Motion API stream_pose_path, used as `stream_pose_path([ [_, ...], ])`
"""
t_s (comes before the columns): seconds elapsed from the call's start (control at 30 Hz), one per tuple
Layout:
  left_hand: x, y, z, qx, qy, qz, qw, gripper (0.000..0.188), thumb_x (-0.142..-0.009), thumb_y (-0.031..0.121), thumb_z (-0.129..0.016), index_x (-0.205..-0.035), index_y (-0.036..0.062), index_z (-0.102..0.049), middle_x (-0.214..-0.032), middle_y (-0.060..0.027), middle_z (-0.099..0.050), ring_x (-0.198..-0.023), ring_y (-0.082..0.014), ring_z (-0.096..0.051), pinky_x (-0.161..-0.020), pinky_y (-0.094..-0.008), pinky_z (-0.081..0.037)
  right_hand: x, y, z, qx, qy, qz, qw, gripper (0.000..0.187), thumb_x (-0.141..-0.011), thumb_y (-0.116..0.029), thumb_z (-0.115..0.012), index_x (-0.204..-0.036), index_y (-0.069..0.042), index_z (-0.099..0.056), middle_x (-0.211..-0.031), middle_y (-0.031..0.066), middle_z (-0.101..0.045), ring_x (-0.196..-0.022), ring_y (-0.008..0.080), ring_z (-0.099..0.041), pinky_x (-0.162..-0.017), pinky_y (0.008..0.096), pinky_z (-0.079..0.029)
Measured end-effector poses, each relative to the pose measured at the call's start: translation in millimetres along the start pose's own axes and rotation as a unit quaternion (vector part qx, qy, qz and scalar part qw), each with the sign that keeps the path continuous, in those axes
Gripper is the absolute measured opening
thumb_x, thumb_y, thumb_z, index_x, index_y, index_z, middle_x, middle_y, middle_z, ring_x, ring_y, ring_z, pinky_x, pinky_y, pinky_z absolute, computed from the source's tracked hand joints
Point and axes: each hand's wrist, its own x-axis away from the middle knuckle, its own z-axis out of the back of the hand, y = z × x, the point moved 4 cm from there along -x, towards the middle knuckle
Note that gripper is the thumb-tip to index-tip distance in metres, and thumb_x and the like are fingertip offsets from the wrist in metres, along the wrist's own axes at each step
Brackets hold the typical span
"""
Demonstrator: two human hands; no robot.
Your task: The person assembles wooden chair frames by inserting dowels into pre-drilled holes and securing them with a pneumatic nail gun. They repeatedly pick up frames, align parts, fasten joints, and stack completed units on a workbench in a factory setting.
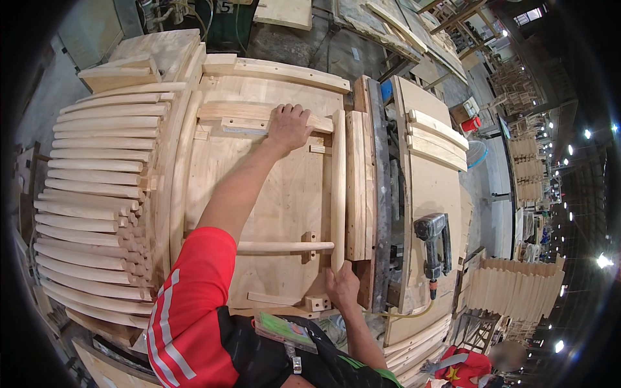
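where l. hand covers top rail, pt. is hidden.

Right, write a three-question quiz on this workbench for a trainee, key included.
1. True or false: both hands are on the same wooden piece.
2. Which tool lies on the panel at the right? A) handsaw B) hose-fed power tool C) wooden mallet
3. Fill the gap: the stacked curved pieces are at the ___ side of the picture.

Key: 1. False: the left hand is on the far rail, the right hand on the side rail. 2. B. 3. Left.
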Motion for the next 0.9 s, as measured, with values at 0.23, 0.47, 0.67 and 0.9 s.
stream_pose_path([
  [0.23,3,0,4,-0.007,-0.005,0.013,1.0,0.05,-0.099,0.042,-0.067,-0.137,0.0107,-0.064,-0.129,-0.0102,-0.064,-0.127,-0.029,-0.056,-0.117,-0.0492,-0.037,8,-9,6,0.01,-0.013,-0.066,0.998,0.039,-0.102,-0.037,-0.068,-0.11,0.0,-0.056,-0.087,0.0294,-0.07,-0.084,0.0518,-0.071,-0.073,0.0585,-0.056],
  [0.47,2,2,4,0.008,-0.013,0.019,1.0,0.051,-0.098,0.043,-0.067,-0.138,0.0115,-0.064,-0.131,-0.0096,-0.063,-0.13,-0.0285,-0.055,-0.117,-0.0492,-0.037,11,-2,1,0.001,0.015,-0.028,0.999,0.036,-0.102,-0.033,-0.067,-0.109,0.0,-0.055,-0.086,0.0293,-0.071,-0.081,0.0518,-0.071,-0.071,0.0578,-0.056],
  [0.67,2,-1,7,0.011,-0.017,0.03,0.999,0.05,-0.097,0.043,-0.068,-0.137,0.0138,-0.064,-0.131,-0.0068,-0.063,-0.128,-0.026,-0.056,-0.117,-0.0481,-0.037,9,1,-2,-0.001,0.009,-0.028,1.0,0.036,-0.101,-0.032,-0.067,-0.109,0.001,-0.056,-0.086,0.0291,-0.071,-0.082,0.052,-0.071,-0.071,0.0582,-0.056],
  [0.9,2,0,5,0.011,-0.04,0.04,0.998,0.052,-0.098,0.043,-0.067,-0.141,0.0147,-0.064,-0.134,-0.0057,-0.062,-0.132,-0.025,-0.054,-0.121,-0.0475,-0.034,10,-4,2,0.021,0.018,-0.017,0.999,0.036,-0.103,-0.033,-0.067,-0.105,0.001,-0.053,-0.083,0.0293,-0.07,-0.08,0.0509,-0.071,-0.069,0.0569,-0.056],
])
